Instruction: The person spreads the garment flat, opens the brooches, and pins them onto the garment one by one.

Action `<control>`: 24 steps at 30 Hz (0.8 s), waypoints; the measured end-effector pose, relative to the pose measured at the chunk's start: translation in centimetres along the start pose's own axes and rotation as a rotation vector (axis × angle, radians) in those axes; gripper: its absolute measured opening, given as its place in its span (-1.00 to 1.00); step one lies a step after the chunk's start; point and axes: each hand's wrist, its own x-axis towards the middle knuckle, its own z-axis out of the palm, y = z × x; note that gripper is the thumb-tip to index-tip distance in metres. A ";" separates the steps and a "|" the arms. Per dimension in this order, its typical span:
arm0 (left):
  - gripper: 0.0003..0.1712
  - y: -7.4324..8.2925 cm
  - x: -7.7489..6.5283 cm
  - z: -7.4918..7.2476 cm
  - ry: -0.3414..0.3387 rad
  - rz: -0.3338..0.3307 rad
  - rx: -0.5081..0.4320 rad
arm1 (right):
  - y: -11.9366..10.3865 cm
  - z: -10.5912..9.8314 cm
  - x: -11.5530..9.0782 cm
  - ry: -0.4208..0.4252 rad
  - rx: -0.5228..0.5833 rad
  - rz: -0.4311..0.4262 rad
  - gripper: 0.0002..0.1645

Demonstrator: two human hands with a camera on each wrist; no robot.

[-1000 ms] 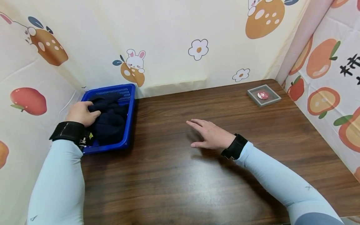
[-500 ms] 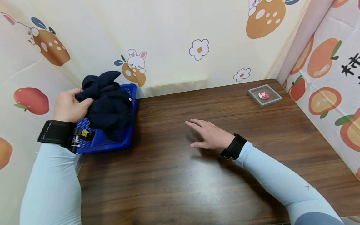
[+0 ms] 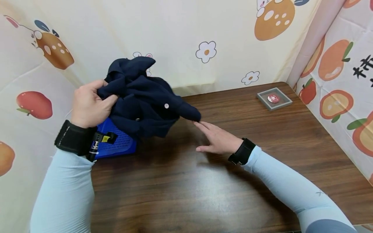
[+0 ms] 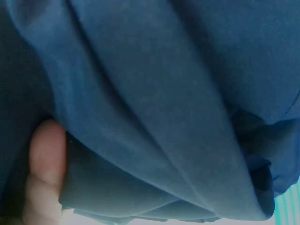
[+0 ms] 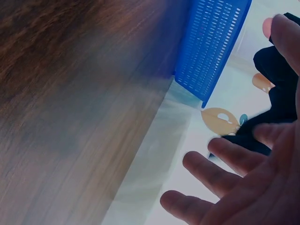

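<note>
"What has the left hand [image 3: 90,105] got?"

"A bunch of navy cloth [image 3: 142,97], pinched between thumb and curled fingers. In the left wrist view one digit presses against the folds."

"Where does the cloth go from there?"

"It hangs in the air to the right of that hand, crumpled, a pale button [image 3: 166,105] showing, and one end stretches over toward the right hand [image 3: 218,139]."

"Touching it?"

"I can't tell. In the head view the tip overlaps the right fingertips. That hand is spread, palm down over the table [image 3: 175,187], fingers straight, thumb apart, gripping nothing."

"And around the left hand?"

"A black band [image 3: 74,137] on the wrist just behind it. Below and to its right, partly covered by the cloth, sits a blue basket [image 3: 120,140] with perforated sides."

"Anything past the right hand?"

"Farther off, beyond it and to its right, a grey square tray [image 3: 281,106] with a round red-and-white piece [image 3: 273,98] inside. A printed curtain [image 3: 175,29] hangs behind everything."
</note>
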 end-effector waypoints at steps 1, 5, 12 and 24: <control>-0.82 0.4 -0.1 0.2 0.004 0.011 -0.023 | 0.0 0.0 0.1 0.010 0.017 -0.004 0.15; -0.87 1.7 -0.5 0.9 0.009 0.052 -0.112 | -0.2 -0.1 0.3 0.053 0.092 0.017 0.26; -0.92 3.5 -1.7 2.7 -0.039 0.065 -0.235 | -0.7 -0.5 0.5 0.225 0.165 0.015 0.43; -0.93 4.0 -3.6 7.4 -0.097 0.070 -0.346 | -1.1 -0.9 0.5 0.357 0.240 -0.036 0.34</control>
